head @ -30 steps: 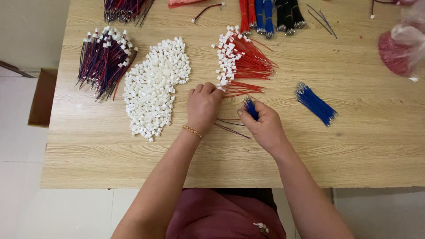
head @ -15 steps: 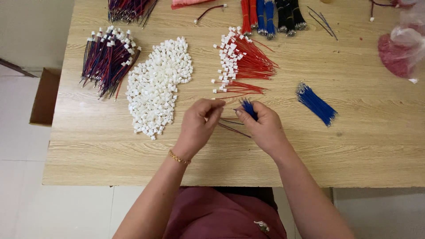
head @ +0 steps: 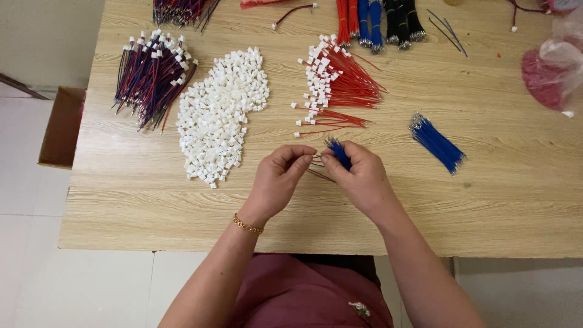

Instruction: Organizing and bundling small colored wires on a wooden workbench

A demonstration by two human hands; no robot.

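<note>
Over the wooden table (head: 486, 206), my left hand (head: 278, 182) and my right hand (head: 361, 179) meet fingertip to fingertip. My right hand grips a small bundle of blue wires (head: 337, 152) that sticks up past its fingers. My left hand pinches a thin red wire (head: 314, 160) between thumb and forefinger, held toward the right hand. Whether a white connector is on its end is hidden by the fingers. Just beyond my hands lie red wires with white connectors (head: 331, 82). A heap of loose white connectors (head: 221, 112) lies to the left.
A bundle of red and blue wired connectors (head: 149, 76) lies at far left, loose blue wires (head: 437, 143) at right. Coloured wire bundles (head: 376, 21) line the far edge. A plastic bag (head: 555, 64) sits at far right; a cardboard box (head: 61, 127) stands on the floor.
My left hand pulled back from the red wire pile with a red wire and came toward me, meeting my right hand. The right hand stayed almost still.
</note>
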